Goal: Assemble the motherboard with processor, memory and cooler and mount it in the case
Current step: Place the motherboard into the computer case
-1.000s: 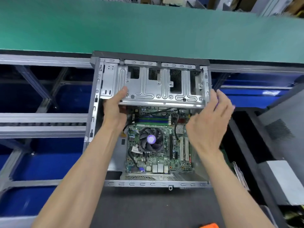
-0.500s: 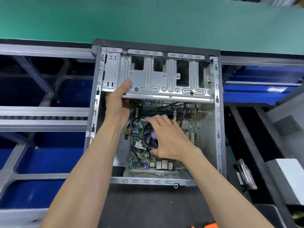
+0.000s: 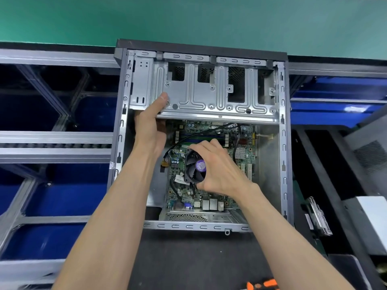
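Green board and grey steel fill your view: the motherboard [image 3: 211, 164] already lies flat on the floor of the open case [image 3: 283, 143], its long axis running away from you, the port block nearest you and the memory slots at the far end under the drive cage [image 3: 209, 97]. Your right hand [image 3: 219, 170] sits directly over the cooler [image 3: 194, 168], with its fingers [image 3: 204, 146] curled over the far edge of the fan frame and the thumb at the near edge, so you are gripping the cooler from above. Your left hand [image 3: 151, 124] is further in and to the left, thumb pressed on top of the drive cage; the other fingers go under its lip, probably hooked round it, though they are hidden.

What matters for the next move is that the right hand is the nearer one and holds the board by its centre. Any nudge along the long axis, toward the rear port opening, should come from there. Mind the black cable [image 3: 209, 130] crossing just beyond your fingertips.
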{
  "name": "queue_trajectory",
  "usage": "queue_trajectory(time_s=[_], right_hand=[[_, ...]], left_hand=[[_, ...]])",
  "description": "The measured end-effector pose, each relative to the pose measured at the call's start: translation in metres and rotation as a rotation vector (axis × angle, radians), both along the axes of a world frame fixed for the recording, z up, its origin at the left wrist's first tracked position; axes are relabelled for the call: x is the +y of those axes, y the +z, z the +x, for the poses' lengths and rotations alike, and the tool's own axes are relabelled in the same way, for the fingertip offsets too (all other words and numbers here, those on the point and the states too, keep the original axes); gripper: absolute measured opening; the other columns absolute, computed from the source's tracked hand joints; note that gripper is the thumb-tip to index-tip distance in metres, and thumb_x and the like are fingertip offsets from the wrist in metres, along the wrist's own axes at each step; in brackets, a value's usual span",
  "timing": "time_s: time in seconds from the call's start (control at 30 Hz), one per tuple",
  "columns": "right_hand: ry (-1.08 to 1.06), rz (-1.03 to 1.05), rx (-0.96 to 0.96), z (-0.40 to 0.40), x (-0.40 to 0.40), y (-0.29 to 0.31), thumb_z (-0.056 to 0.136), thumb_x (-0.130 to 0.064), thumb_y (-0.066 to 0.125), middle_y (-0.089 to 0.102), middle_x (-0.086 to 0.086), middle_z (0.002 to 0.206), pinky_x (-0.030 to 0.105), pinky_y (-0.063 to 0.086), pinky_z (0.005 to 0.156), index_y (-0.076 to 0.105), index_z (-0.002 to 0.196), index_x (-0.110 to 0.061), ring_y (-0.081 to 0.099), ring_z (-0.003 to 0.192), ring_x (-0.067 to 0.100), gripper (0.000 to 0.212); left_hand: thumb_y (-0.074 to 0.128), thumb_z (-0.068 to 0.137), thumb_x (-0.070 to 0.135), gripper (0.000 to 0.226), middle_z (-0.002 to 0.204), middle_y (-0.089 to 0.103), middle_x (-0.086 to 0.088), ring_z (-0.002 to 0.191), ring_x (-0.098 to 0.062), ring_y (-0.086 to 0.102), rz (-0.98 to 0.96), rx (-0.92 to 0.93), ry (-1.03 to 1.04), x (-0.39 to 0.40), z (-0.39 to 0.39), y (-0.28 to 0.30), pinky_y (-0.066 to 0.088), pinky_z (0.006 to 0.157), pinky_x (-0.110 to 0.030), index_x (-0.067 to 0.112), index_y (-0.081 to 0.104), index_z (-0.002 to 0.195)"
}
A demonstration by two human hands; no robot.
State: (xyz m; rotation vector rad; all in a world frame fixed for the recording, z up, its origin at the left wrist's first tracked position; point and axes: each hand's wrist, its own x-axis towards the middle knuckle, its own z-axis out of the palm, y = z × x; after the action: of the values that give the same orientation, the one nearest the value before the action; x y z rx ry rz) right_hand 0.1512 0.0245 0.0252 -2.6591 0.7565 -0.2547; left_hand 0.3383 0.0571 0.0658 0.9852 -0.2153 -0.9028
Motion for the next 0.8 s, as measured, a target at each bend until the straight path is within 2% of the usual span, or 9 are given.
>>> queue_trajectory(time_s=[0.1,0.2,0.37,0.57,0.63,0.7,0.8], right_hand=[[-0.015,0.020,-0.015,-0.0019,-0.0005,0.0020,0.053,-0.028,0.086,0.052,-0.002,0.122,0.053,0.050,0.085,0.044,0.143,-0.014,0.025,0.103,0.008,0.100],[-0.021,0.026,-0.022,-0.0045,-0.0002,0.0028,0.052,-0.027,0.087,0.052,-0.002,0.121,0.053,0.050,0.084,0.045,0.143,-0.014,0.025,0.102,0.008,0.101],[-0.018,0.026,-0.016,-0.0068,0.0005,0.0024,0.053,-0.026,0.087,0.051,-0.003,0.119,0.052,0.050,0.083,0.045,0.142,-0.014,0.027,0.102,0.010,0.100],[-0.001,0.007,0.026,-0.0075,-0.0004,0.0022,0.053,-0.028,0.087,0.050,-0.004,0.118,0.048,0.051,0.081,0.044,0.141,-0.016,0.027,0.101,0.011,0.099],[0.011,-0.009,0.052,-0.0062,0.0000,0.0023,0.053,-0.030,0.088,0.049,-0.005,0.117,0.043,0.049,0.080,0.044,0.140,-0.017,0.027,0.100,0.011,0.099],[0.016,-0.012,0.062,-0.0060,0.0002,0.0022,0.053,-0.031,0.088,0.048,-0.005,0.116,0.039,0.047,0.079,0.044,0.140,-0.016,0.026,0.099,0.011,0.099],[0.014,-0.015,0.079,-0.0051,-0.0003,0.0026,0.054,-0.032,0.087,0.049,-0.005,0.115,0.037,0.047,0.079,0.043,0.138,-0.016,0.028,0.099,0.012,0.097]], left_hand=[[0.078,0.077,0.026,0.004,0.089,0.074,0.010,0.116,-0.022,0.057,0.011,-0.020,-0.002,-0.0002,0.0002,-0.0004,0.045,0.109,-0.041,0.026,0.082,0.076],[0.078,0.079,0.026,0.006,0.096,0.072,0.009,0.126,-0.024,0.054,0.030,-0.037,-0.007,-0.0009,0.0012,-0.0019,0.037,0.115,-0.045,0.027,0.083,0.077],[0.079,0.070,0.034,0.006,0.097,0.068,0.008,0.130,-0.026,0.051,0.036,-0.040,-0.006,-0.0020,0.0009,-0.0024,0.037,0.114,-0.043,0.028,0.081,0.071],[0.080,0.070,0.035,0.008,0.087,0.071,0.011,0.108,-0.020,0.056,0.027,-0.050,-0.011,-0.0037,0.0034,-0.0038,0.048,0.098,-0.035,0.027,0.081,0.068],[0.081,0.068,0.036,0.009,0.091,0.070,0.009,0.117,-0.024,0.056,0.033,-0.052,-0.006,-0.0054,0.0048,-0.0044,0.046,0.105,-0.041,0.027,0.081,0.070],[0.082,0.067,0.037,0.010,0.095,0.068,0.008,0.132,-0.029,0.049,0.034,-0.045,-0.005,-0.0065,0.0048,-0.0055,0.036,0.115,-0.049,0.028,0.081,0.072],[0.081,0.068,0.037,0.010,0.099,0.070,0.009,0.137,-0.031,0.047,0.053,-0.033,-0.005,-0.0084,0.0055,-0.0055,0.035,0.115,-0.050,0.029,0.082,0.075]])
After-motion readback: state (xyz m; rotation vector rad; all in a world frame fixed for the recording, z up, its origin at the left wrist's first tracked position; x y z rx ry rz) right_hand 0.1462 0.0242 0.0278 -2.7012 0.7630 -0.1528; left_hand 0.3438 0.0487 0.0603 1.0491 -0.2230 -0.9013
